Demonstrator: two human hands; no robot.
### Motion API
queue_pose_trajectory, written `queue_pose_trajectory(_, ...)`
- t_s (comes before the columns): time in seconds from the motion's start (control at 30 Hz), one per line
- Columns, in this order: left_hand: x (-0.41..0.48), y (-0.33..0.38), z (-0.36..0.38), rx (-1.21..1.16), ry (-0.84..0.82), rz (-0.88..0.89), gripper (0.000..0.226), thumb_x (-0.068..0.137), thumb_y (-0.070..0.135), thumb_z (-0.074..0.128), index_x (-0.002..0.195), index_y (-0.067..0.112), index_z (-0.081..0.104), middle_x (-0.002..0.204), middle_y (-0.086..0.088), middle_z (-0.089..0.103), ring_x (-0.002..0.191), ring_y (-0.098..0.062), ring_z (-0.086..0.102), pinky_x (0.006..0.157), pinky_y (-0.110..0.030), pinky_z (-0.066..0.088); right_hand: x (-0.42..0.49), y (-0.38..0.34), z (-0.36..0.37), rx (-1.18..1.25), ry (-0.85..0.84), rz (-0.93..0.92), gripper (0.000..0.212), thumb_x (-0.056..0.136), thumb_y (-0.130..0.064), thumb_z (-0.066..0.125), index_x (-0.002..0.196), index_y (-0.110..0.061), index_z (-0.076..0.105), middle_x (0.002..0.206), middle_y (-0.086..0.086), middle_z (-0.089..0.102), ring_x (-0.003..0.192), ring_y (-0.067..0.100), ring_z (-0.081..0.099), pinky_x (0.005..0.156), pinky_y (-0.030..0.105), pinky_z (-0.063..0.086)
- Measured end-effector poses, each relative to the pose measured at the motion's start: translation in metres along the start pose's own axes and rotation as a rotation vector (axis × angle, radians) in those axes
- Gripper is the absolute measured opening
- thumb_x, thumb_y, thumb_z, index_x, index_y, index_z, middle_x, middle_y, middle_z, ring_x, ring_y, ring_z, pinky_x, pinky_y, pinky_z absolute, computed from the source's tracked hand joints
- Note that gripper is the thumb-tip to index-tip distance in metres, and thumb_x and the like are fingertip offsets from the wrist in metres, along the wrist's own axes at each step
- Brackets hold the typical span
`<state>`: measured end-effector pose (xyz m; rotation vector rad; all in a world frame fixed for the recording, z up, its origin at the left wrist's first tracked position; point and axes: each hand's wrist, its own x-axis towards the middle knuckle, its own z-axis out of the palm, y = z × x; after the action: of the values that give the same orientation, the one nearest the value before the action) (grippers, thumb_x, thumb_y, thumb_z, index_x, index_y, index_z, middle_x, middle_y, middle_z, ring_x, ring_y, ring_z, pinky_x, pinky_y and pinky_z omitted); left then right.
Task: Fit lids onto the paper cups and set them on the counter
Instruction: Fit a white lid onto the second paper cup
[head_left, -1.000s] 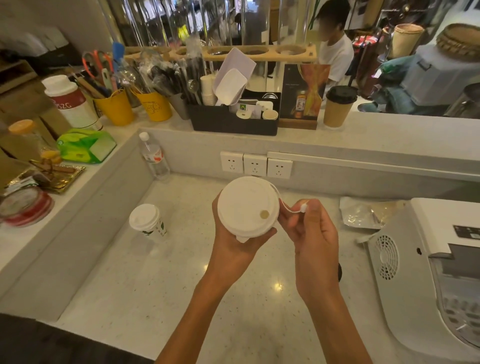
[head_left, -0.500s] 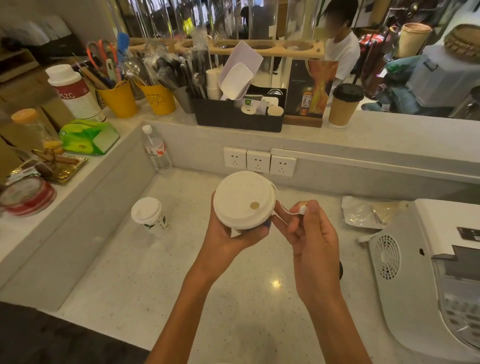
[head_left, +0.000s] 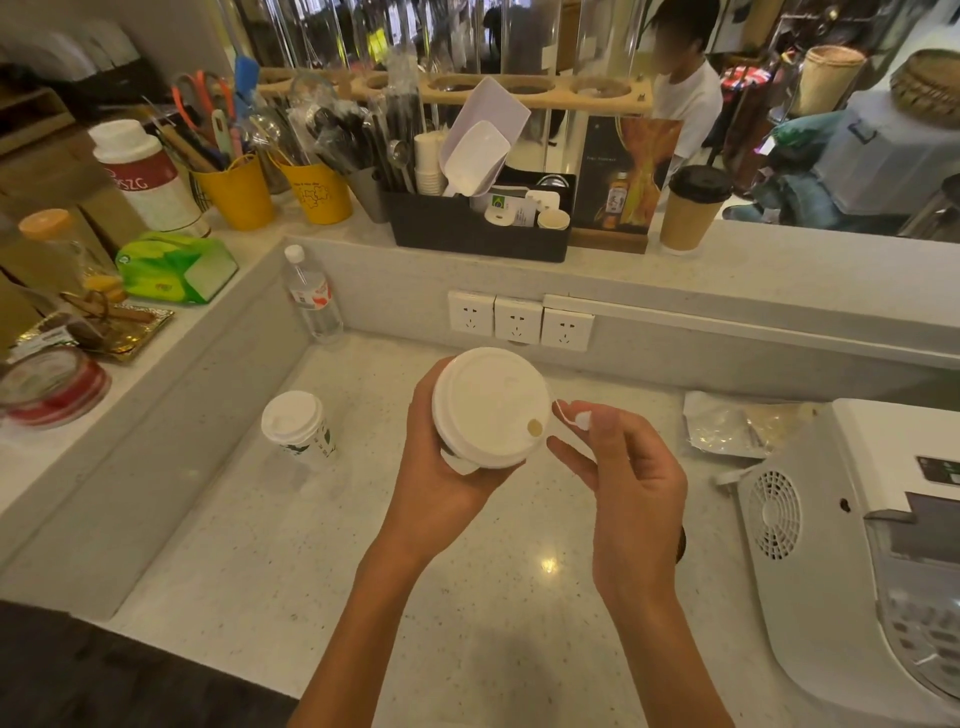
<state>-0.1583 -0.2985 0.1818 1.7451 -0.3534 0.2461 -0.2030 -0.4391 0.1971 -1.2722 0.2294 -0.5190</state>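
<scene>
My left hand (head_left: 441, 467) grips a paper cup from below and behind; its white lid (head_left: 488, 405) faces the camera, and most of the cup body is hidden under it. A small round drinking hole shows near the lid's right edge. My right hand (head_left: 623, 478) pinches the lid's small white stopper plug (head_left: 583, 420), which hangs on a thin strap just right of the lid. A second lidded paper cup (head_left: 298, 428) with green print stands on the lower counter (head_left: 363, 571) to the left.
A water bottle (head_left: 311, 296) stands in the counter's back corner. A white machine (head_left: 857, 545) fills the right side, a foil packet (head_left: 737, 423) behind it. Wall sockets (head_left: 519, 319) sit ahead. The raised ledge holds a brown cup with black lid (head_left: 693, 208), a black organiser (head_left: 478, 223) and yellow utensil buckets (head_left: 239, 195).
The cup in my left hand has tilted a little, so the drinking hole sits lower right on the lid. My right hand still pinches the plug beside it.
</scene>
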Motion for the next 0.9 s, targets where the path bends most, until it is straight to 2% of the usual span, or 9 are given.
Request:
queue_pose_trajectory(0.1,-0.003,0.005,0.000,0.081,0.010,-0.005,0.090,0.065,0.020,0.091,0.131,0.046,0.034,0.135,0.027,0.039,0.131,-0.013,0.042,0.105,-0.027,0.046,-0.001,0.002,0.000,-0.127,-0.005,-0.182,0.016,0.084,-0.040,0.070,0.091,-0.029,0.079,0.098,-0.005,0.074,0.102,0.020,0.070,0.078,0.029,0.061)
queue_pose_trajectory(0.17,-0.003,0.010,0.000,0.152,0.018,0.022,0.085,0.065,0.026,0.090,0.129,0.043,0.036,0.129,0.042,0.034,0.128,-0.001,0.039,0.108,-0.043,0.044,0.000,0.003,-0.002,-0.234,-0.010,-0.296,0.012,0.083,-0.033,0.071,0.094,-0.031,0.077,0.100,-0.006,0.072,0.102,0.014,0.068,0.081,0.027,0.060)
queue_pose_trajectory(0.27,-0.003,0.015,0.002,0.202,0.023,0.028,0.080,0.066,0.028,0.089,0.127,0.038,0.039,0.129,0.036,0.034,0.126,0.000,0.038,0.106,-0.053,0.044,0.002,0.003,-0.003,-0.336,-0.030,-0.383,0.013,0.083,-0.025,0.071,0.096,-0.027,0.072,0.102,-0.003,0.068,0.099,0.010,0.066,0.084,0.018,0.056)
queue_pose_trajectory(0.4,-0.004,0.017,-0.002,0.206,-0.047,-0.024,0.085,0.061,0.049,0.086,0.129,0.053,0.034,0.127,0.033,0.041,0.124,-0.009,0.046,0.102,-0.034,0.048,0.008,-0.002,-0.005,-0.400,-0.037,-0.360,0.011,0.088,-0.028,0.072,0.090,-0.017,0.074,0.095,0.002,0.068,0.092,0.014,0.065,0.081,0.013,0.052)
queue_pose_trajectory(0.5,-0.010,0.022,-0.002,-0.019,-0.113,-0.175,0.073,0.059,0.052,0.083,0.124,0.048,0.048,0.115,0.017,0.062,0.102,-0.013,0.066,0.074,-0.022,0.057,0.013,-0.010,-0.010,-0.535,-0.100,-0.456,0.028,0.090,-0.028,0.060,0.092,-0.004,0.075,0.093,0.005,0.066,0.090,0.021,0.061,0.083,0.010,0.044)
queue_pose_trajectory(0.6,-0.020,0.029,0.008,-0.248,-0.149,-0.339,0.056,0.065,0.051,0.075,0.115,0.032,0.061,0.104,0.003,0.073,0.091,-0.017,0.072,0.070,-0.024,0.058,0.015,-0.017,-0.008,-0.562,-0.158,-0.574,0.029,0.094,-0.022,0.053,0.092,-0.001,0.073,0.090,0.002,0.060,0.086,0.015,0.056,0.080,0.011,0.042)
queue_pose_trajectory(0.7,-0.027,0.039,0.020,-0.453,-0.228,-0.489,0.058,0.071,0.050,0.069,0.115,0.013,0.064,0.099,-0.014,0.074,0.082,-0.029,0.072,0.068,-0.035,0.059,0.017,-0.020,-0.001,-0.465,-0.157,-0.536,0.034,0.097,-0.023,0.047,0.086,-0.001,0.069,0.081,0.001,0.056,0.078,0.010,0.053,0.074,0.013,0.040)
queue_pose_trajectory(0.83,-0.029,0.049,0.027,-0.578,-0.285,-0.575,0.062,0.074,0.052,0.066,0.114,0.006,0.065,0.088,-0.013,0.073,0.068,-0.023,0.071,0.056,-0.030,0.057,0.017,-0.022,0.007,-0.308,-0.104,-0.404,0.030,0.098,-0.029,0.045,0.079,-0.013,0.062,0.077,0.009,0.062,0.070,0.010,0.054,0.066,0.017,0.041)
queue_pose_trajectory(0.9,-0.028,0.051,0.028,-0.608,-0.275,-0.593,0.060,0.070,0.053,0.068,0.111,0.008,0.067,0.087,-0.012,0.073,0.066,-0.021,0.071,0.055,-0.029,0.057,0.016,-0.023,0.008,-0.299,-0.094,-0.409,0.031,0.098,-0.028,0.046,0.079,-0.007,0.060,0.077,0.007,0.063,0.070,0.004,0.054,0.066,0.012,0.041)
